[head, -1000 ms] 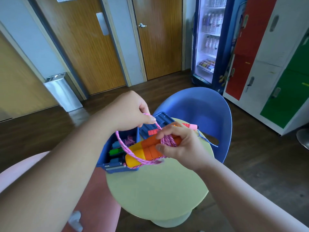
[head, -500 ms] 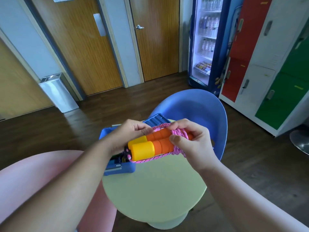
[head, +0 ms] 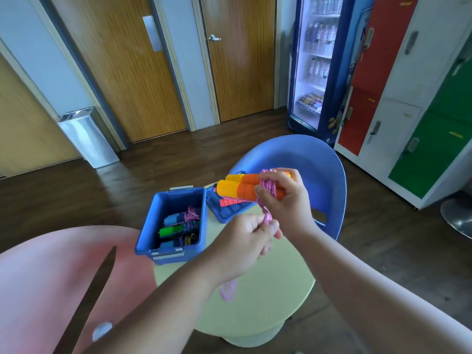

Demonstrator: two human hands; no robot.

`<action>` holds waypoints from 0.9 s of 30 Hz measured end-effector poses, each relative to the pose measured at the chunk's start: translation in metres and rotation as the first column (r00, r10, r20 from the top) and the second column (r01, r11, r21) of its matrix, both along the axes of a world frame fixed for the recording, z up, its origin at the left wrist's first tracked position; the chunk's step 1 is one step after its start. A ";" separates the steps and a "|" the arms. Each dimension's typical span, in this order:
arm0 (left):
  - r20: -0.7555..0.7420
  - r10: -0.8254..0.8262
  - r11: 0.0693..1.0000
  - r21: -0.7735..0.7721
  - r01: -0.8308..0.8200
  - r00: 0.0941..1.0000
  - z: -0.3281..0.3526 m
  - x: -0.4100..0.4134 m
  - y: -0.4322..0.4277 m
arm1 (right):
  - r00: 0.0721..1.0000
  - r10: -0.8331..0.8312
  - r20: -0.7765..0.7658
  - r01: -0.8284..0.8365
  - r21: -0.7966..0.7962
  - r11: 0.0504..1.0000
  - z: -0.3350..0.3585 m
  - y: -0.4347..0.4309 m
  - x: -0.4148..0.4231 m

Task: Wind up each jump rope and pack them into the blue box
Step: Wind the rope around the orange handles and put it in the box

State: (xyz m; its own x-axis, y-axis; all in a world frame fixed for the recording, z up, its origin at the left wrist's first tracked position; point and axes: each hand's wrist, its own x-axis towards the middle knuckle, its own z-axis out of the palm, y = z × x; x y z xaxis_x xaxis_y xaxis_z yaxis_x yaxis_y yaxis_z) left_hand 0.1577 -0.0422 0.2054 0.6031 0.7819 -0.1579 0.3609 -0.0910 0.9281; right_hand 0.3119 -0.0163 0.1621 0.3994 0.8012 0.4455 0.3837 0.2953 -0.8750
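Orange handles [head: 240, 187] gripped in right hand [head: 283, 198], left hand [head: 245, 244] pinching pink rope [head: 267, 198]

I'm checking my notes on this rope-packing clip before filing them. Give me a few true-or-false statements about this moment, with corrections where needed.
1. The right hand holds the orange and yellow handles with pink rope wound around them. True.
2. The blue box is empty. False: it already holds several wound ropes, with blue and green handles showing.
3. The left hand pinches the loose pink rope below the handles. True.
4. The box's lid is closed on top of it. False: the lid lies on the table beside the box, which is open.
5. The box stands on the blue chair. False: it stands on the round pale green table.
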 end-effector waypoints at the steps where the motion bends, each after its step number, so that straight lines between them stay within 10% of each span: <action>1: 0.016 0.016 0.999 0.029 -0.016 1.000 0.007 -0.002 0.003 | 1.000 0.018 0.007 -0.018 -0.014 1.000 -0.006 -0.002 0.001; 27: -0.108 0.178 0.978 0.128 -0.164 0.978 0.062 -0.046 0.075 | 0.939 0.343 0.017 -0.343 0.036 0.938 0.015 -0.034 -0.033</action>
State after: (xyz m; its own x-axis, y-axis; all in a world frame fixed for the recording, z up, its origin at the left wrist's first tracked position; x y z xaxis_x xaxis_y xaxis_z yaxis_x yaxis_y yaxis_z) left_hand 0.1121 0.0326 0.2676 0.4415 0.8891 -0.1209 0.4871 -0.1243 0.8645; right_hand 0.2791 -0.0506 0.1773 0.0983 0.8711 0.4811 0.2622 0.4437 -0.8570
